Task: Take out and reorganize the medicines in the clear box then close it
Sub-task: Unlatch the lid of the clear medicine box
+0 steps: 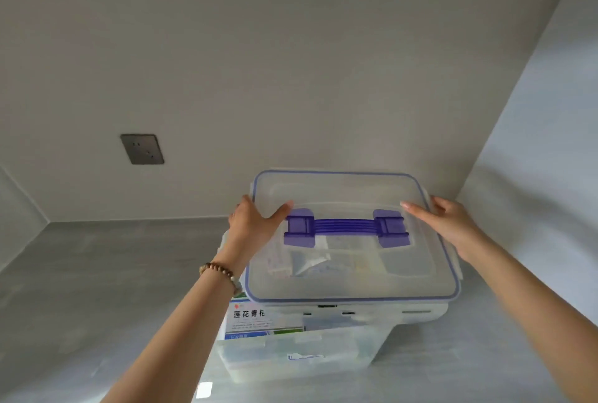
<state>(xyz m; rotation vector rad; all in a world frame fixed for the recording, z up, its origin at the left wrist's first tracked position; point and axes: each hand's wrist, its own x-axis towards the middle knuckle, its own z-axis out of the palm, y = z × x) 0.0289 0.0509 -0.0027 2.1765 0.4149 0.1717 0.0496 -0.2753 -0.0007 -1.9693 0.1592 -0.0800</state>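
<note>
Far left of the grip, set in the grey wall: a dark socket plate (142,149), well apart from everything handled. Nearer, a beaded bracelet (220,273) on the left wrist.

Left hand (255,224) clamped on the left edge of the clear lid (349,279), thumb lying on top just beside the purple handle (346,227), remaining fingers wrapped under the rim and out of view. Between the two hands, the handle lying flat across the lid, untouched. Right hand (453,224) pressed to the right edge, index finger stretched over the top toward the handle's right mount, other fingers hooked round the side.

Below the grip: the clear box (291,351) on the grey countertop (97,289), with the lid held above it, apart from the rim and sitting askew to it. Visible through the front wall, a medicine carton (249,318) with blue and white print, standing toward the left; more packets showing dimly through the lid, too blurred to name.

Probably the opening step, judging from a full box and nothing laid out on the counter, though a closing move cannot be ruled out. Next, most likely: lid carried aside and set down clear of the box, both hands freed, then medicines lifted out one at a time.
</note>
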